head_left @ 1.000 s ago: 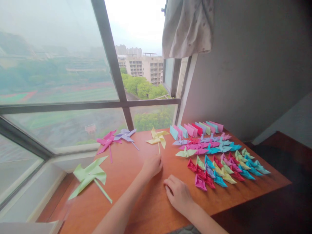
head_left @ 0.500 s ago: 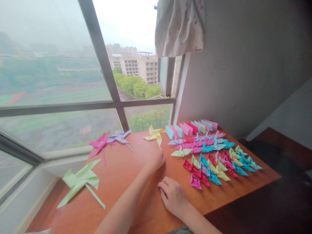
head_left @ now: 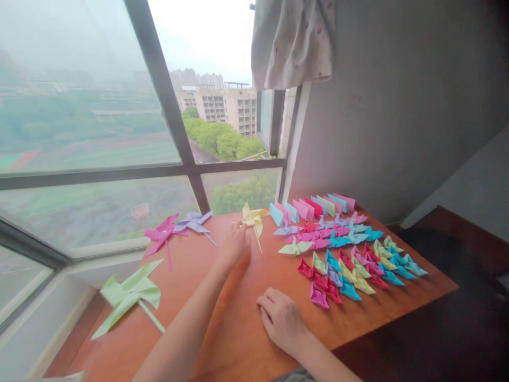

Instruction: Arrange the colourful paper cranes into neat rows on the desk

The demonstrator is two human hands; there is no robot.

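Observation:
My left hand (head_left: 236, 242) reaches to the far part of the table, its fingers closed at the left blade of a yellow paper pinwheel (head_left: 256, 216) and covering that blade. The pinwheel's thin stick (head_left: 258, 240) points toward me on the tabletop, beside the hand. Nearer to me, my right hand (head_left: 283, 320) rests on the wood with its fingers curled in and held together, and nothing shows in it. To the left lie a green pinwheel (head_left: 129, 292), a magenta pinwheel (head_left: 163, 232) and a lilac pinwheel (head_left: 194, 220).
Right of my hands, the brown table (head_left: 222, 339) carries rows of folded paper boats (head_left: 350, 276), paper cranes (head_left: 318, 233) and upright folded papers (head_left: 304, 210). A window (head_left: 234, 167) runs behind it. A curtain (head_left: 292, 48) hangs above, against a grey wall (head_left: 377, 116).
My left hand has moved away and to the left, from the end of the yellow pinwheel's stick up to its left blade. The right hand stays put.

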